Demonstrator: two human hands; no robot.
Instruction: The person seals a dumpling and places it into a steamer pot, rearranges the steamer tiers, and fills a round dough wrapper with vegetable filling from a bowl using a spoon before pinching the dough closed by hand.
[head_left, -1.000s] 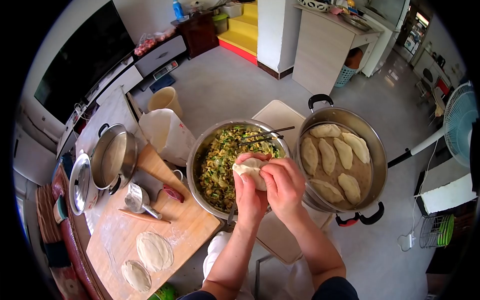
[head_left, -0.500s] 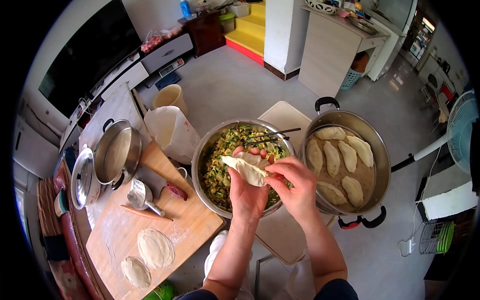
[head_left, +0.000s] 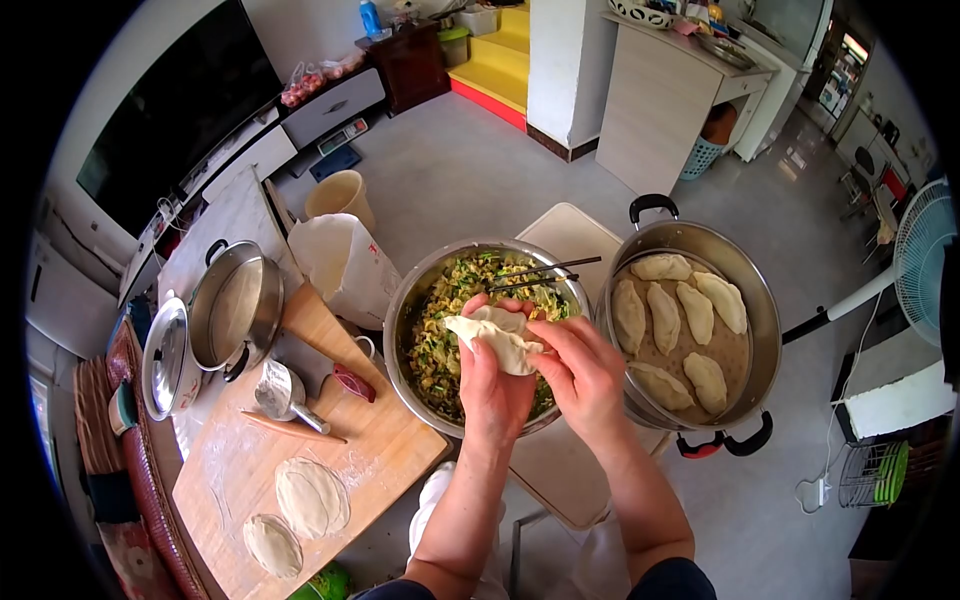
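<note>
A folded dough dumpling (head_left: 505, 347) rests in the palm of my left hand (head_left: 493, 400), whose thumb presses on its front. My right hand (head_left: 585, 372) pinches the dumpling's right end along the edge. Both hands are above a steel bowl (head_left: 398, 372) of chopped green and yellow filling (head_left: 440, 345). A pair of chopsticks (head_left: 545, 268) leans across the bowl's far right side. To the right, a steamer pot (head_left: 768, 375) holds several shaped dumplings (head_left: 704, 382). How far the held dumpling's edge is sealed is hard to see.
At left, a wooden board (head_left: 390, 450) bears two flat dough wrappers (head_left: 311, 497), a rolling pin (head_left: 293, 427) and a metal scoop (head_left: 280, 391). Beyond it stand an empty steel pot (head_left: 272, 300), a lid (head_left: 170, 355) and a white sack (head_left: 360, 270). A fan (head_left: 920, 250) is at right.
My left thumb has come up onto the dumpling's front. The right fingers have shifted slightly at its right end, and the dumpling has tilted a little.
</note>
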